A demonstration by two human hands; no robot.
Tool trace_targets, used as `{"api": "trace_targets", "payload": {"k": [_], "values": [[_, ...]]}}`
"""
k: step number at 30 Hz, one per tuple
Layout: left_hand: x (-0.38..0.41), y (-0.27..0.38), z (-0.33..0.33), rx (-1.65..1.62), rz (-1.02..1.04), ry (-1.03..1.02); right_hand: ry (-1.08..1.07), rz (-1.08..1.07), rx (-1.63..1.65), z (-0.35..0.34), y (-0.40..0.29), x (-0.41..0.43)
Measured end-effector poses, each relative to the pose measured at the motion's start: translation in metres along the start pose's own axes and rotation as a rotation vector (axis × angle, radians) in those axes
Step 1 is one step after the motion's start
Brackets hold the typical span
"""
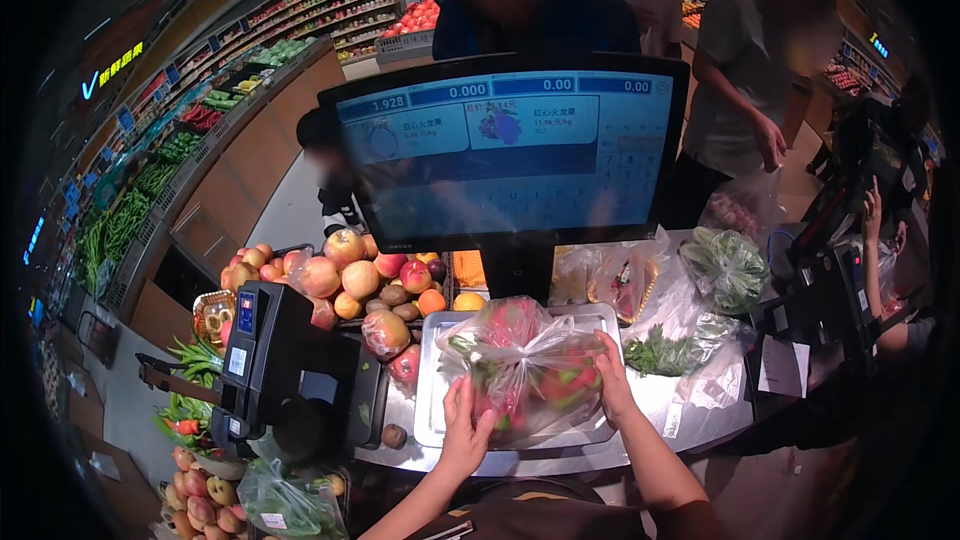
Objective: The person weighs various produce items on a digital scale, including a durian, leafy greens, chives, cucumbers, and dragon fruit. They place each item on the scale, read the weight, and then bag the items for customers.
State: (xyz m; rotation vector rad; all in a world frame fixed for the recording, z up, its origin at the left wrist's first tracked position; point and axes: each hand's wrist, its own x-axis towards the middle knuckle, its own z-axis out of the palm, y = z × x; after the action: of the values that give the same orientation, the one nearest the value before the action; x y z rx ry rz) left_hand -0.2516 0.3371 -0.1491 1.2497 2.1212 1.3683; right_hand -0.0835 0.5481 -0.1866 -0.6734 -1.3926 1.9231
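A clear plastic bag of red dragon fruit with green scales (525, 367), knotted at the top, lies on a metal weighing tray (429, 397). My left hand (468, 427) holds the bag's near left side, fingers along the plastic and thumb towards the middle. At its right side, the fingers of my right hand (613, 382) grip the bag. Just beyond the tray stands a scale display (510, 157) with lit figures and fruit pictures.
A black label printer (262, 360) stands left of the tray. Mixed fruit (360, 277) is heaped behind it. Bagged leafy greens (724, 266) and loose herbs (660, 352) lie to the right. A loose kiwi (394, 436) sits by the tray. Several people stand beyond the counter.
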Motion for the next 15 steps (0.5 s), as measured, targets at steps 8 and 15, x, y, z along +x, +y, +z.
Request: {"api": "trace_targets", "payload": {"k": [8,15], "values": [[-0.017,-0.006,-0.015,-0.062,0.010,0.017,0.058,-0.211,-0.598,-0.007,-0.024,0.027],[-0.047,-0.048,-0.076,-0.439,-0.313,0.363,-0.130,-1.039,-1.088,0.168,-0.162,0.067]]}}
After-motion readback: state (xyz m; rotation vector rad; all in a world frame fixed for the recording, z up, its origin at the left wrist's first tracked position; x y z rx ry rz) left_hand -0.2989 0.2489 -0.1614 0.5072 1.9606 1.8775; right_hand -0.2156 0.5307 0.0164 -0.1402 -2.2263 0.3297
